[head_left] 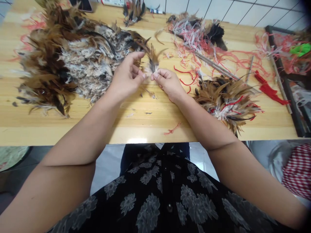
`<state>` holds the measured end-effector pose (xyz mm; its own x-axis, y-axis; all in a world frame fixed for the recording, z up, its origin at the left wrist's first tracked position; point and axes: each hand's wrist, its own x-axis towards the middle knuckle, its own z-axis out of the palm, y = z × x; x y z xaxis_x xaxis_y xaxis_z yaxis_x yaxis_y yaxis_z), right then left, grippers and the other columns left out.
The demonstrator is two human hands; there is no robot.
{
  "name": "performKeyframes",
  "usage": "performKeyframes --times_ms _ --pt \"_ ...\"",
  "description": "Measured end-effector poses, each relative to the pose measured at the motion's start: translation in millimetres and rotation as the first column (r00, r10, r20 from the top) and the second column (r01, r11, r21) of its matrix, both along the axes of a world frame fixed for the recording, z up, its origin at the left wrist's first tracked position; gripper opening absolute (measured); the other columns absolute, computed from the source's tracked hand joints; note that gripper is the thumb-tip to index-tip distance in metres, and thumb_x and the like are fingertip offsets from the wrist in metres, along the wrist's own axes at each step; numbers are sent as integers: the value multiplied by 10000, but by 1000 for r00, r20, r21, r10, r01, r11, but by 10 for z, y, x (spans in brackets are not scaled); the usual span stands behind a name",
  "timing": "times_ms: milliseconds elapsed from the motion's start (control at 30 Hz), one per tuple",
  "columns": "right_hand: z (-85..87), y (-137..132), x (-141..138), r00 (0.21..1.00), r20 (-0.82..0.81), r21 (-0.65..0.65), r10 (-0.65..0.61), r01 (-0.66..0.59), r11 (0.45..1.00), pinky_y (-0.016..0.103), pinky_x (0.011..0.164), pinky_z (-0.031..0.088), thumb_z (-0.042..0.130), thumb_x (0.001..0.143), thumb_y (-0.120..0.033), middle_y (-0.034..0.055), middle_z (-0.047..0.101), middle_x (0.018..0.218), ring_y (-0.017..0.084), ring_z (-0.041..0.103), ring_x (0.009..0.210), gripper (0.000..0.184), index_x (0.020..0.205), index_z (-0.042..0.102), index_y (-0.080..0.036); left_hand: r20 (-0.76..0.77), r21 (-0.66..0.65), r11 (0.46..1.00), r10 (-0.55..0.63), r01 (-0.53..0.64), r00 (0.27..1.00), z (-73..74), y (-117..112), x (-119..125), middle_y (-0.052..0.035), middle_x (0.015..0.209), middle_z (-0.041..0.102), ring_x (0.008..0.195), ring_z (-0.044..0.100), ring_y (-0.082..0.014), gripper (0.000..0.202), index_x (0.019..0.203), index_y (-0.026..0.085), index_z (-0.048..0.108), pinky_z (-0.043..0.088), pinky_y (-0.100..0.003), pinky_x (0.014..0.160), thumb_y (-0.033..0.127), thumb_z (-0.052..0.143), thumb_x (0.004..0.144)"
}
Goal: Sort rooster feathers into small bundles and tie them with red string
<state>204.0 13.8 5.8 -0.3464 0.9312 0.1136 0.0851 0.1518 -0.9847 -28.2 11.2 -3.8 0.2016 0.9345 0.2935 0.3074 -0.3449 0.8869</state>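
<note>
A small bunch of brown and grey feathers (153,60) stands upright, its pale fluffy base pinched between the thumb and fingers of my right hand (168,83). Just left of that bunch is my left hand (126,76), its index finger and thumb apart and the other fingers curled. I see nothing held in it. Beside my left hand lies a large pile of brown, black and whitish feathers (85,61). Right of my right forearm sits a smaller heap of tied feathers (225,97) with red strings in it.
Tangled pink and white strings (191,35) lie at the back, with thin sticks (213,64) beside them. A red strip bundle (269,89) and a dark-framed tray (283,74) are at the right. Another feather cluster (133,13) is by the tiled wall.
</note>
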Motion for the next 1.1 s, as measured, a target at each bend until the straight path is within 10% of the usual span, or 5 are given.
performKeyframes --times_ms 167,367,567,1100 --pt "-31 27 5 998 56 30 36 -38 999 259 841 528 797 1255 -703 -45 493 840 135 527 846 584 945 672 -225 -70 -56 998 18 -22 997 132 -80 1 -8 815 760 1058 835 -325 526 1084 292 788 657 -506 991 804 906 1089" --pt "-8 34 -15 993 85 1 -77 78 997 284 859 555 806 1244 -702 -40 530 802 156 563 843 579 932 713 -223 -252 142 984 144 -111 957 287 -128 -59 -75 1126 838 1220 779 -384 384 992 307 759 583 -560 1135 658 904 1054" --pt "-70 65 33 978 116 42 -173 169 985 336 1115 584 857 1217 -568 4 697 920 209 711 1059 469 928 775 -208 -383 192 981 112 -39 917 452 -269 -39 -30 918 824 874 728 -317 179 1017 306 810 622 -495 984 459 746 1085" --pt "-66 83 80 953 301 137 -20 -23 990 350 1114 544 828 1207 -360 8 645 946 220 683 1051 413 837 706 -223 -454 183 982 120 -40 883 401 -305 -22 -86 1088 828 1206 830 -392 146 1001 318 748 664 -511 1198 424 783 1096"
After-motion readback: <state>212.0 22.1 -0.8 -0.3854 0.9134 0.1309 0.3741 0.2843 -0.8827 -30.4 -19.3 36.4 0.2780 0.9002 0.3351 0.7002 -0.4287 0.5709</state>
